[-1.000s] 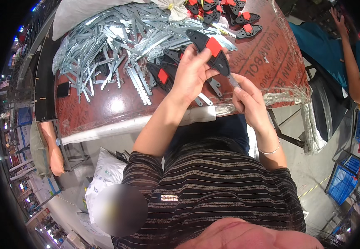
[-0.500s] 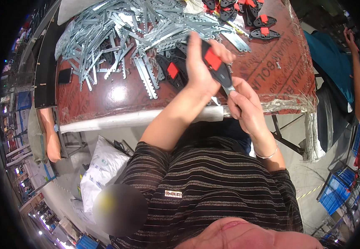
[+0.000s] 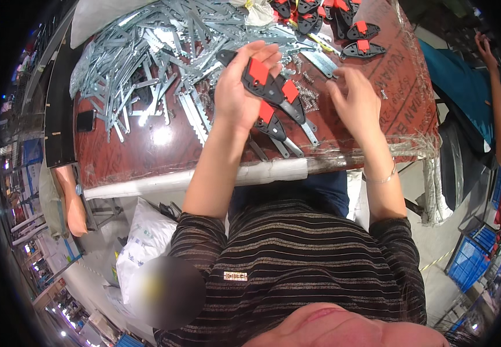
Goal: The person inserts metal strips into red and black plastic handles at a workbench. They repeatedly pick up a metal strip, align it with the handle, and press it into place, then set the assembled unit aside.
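My left hand (image 3: pixel 237 95) is closed around a black tapered plastic piece with a red block (image 3: pixel 258 73). A metal strip sticks out of its lower end. Just below it, two similar pieces lie on the table, one with its red block (image 3: pixel 290 91) beside the held piece and another black piece (image 3: pixel 273 128) nearer the edge. My right hand (image 3: pixel 355 107) hovers at the near end of a wide metal strip (image 3: pixel 320 62). Its thumb and index finger are slightly apart, with nothing visible between them. Small coil springs (image 3: pixel 307 95) lie scattered to its left.
A large heap of notched metal strips (image 3: pixel 146 63) covers the table's left and middle. More black-and-red pieces (image 3: pixel 363 48) lie at the far right. A dark phone-like rectangle (image 3: pixel 85 121) rests at the left edge. Another person's arm (image 3: pixel 496 98) shows at the right.
My right hand has let go of the strip end of the black piece and moved right and away from me. My left hand has moved left with the piece, uncovering others on the table.
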Available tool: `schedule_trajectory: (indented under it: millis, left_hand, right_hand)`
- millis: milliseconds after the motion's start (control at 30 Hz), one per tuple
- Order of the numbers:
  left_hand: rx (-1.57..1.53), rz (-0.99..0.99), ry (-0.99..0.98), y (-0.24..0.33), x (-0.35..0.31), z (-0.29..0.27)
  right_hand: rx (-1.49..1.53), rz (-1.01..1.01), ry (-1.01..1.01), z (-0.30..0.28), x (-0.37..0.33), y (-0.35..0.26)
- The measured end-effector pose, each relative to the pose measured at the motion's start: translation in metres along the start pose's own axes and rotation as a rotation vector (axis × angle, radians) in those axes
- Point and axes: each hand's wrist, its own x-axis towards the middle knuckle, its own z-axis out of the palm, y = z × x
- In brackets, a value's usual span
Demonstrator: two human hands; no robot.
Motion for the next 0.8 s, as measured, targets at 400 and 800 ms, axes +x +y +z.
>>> schedule_trajectory:
  millis: [400,800]
  left_hand:
    - [1.080,0.495,-0.095,0.027,0.069,0.026]
    - [1.728,0.451,-0.061,-0.054,0.157,0.040]
  right_hand:
    - [-0.135,0.144,-0.342,0.009,0.035,0.026]
    - [0.594,0.393,-0.367,-0.039,-0.055,0.026]
